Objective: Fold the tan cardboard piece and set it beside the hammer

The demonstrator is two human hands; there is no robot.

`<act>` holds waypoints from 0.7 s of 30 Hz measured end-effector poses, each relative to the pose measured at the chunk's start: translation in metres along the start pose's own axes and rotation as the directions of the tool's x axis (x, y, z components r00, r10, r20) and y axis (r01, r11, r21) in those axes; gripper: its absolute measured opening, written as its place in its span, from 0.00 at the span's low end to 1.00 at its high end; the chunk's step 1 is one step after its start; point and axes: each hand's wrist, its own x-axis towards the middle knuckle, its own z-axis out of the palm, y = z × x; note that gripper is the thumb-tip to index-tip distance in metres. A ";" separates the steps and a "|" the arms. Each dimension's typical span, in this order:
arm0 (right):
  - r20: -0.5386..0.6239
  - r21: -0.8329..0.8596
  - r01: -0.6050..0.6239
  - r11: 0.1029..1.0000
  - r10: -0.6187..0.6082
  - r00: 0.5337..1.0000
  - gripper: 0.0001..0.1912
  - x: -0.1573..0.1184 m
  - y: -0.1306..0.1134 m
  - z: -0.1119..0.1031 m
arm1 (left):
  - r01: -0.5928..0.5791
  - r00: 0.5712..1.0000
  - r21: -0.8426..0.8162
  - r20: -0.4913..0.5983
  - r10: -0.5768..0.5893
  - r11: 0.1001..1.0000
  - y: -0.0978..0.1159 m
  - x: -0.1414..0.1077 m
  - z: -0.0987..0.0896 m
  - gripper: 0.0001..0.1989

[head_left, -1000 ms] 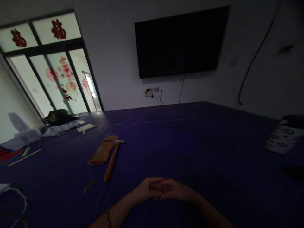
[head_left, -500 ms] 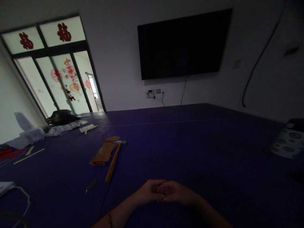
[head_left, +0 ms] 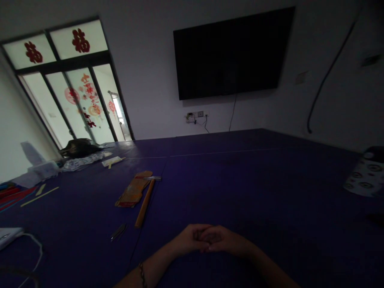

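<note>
At the bottom centre my left hand [head_left: 191,240] and my right hand [head_left: 225,239] rest together above the purple table [head_left: 240,184], their fingers curled and touching one another. No object shows between them. A hammer [head_left: 145,204] with a wooden handle lies to the left of my hands, its metal head over the edge of a piece of brown cardboard [head_left: 132,193]. Nearer to me, left of the handle, are some thin metal pieces [head_left: 119,232], too dim to make out.
A patterned cylindrical container [head_left: 364,176] stands at the right. On the left lie red and blue strips [head_left: 15,198], a pale stick [head_left: 40,197], a white device [head_left: 10,236] with a cable, a clear box [head_left: 45,170] and a dark bag [head_left: 79,148].
The view has shifted slightly, so the things on the table appear a little further right. My hands stay clasped together in the same pose.
</note>
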 end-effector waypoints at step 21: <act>0.027 0.022 0.021 1.000 -0.022 0.999 0.13 0.002 0.004 -0.001 | -0.024 1.000 -0.037 0.010 0.025 0.999 0.005 -0.003 0.003 0.27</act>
